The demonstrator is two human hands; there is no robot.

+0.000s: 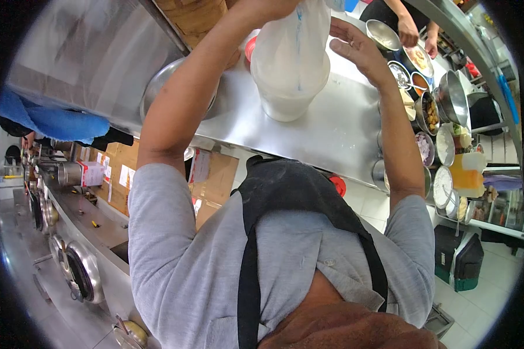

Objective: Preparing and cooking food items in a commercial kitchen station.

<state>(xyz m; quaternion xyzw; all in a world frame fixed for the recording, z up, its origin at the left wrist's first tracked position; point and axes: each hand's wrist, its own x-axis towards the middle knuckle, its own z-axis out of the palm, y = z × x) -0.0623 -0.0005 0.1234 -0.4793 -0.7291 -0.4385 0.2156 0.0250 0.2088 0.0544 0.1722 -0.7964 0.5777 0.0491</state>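
A tall clear plastic bag (294, 48) with blue print and pale contents rises from a round white plastic bucket (284, 107) on a stainless steel worktable (332, 139). My left hand (279, 8) is at the bag's upper part, which is drawn up in folds; the picture's top edge cuts off its fingers. Beside the bag's right side is my right hand (358, 50), thumb and fingers apart with nothing in them. I cannot tell whether it touches the plastic. Part of a red object (249, 49) shows behind the bucket's left side.
A steel bowl (157, 87) is partly behind my left forearm. At upper right, a co-worker's hands (408, 32) are at a plate of food (419, 61). Ingredient bowls (430, 113) crowd the right side. Cardboard boxes (218, 174) stand below the table's edge.
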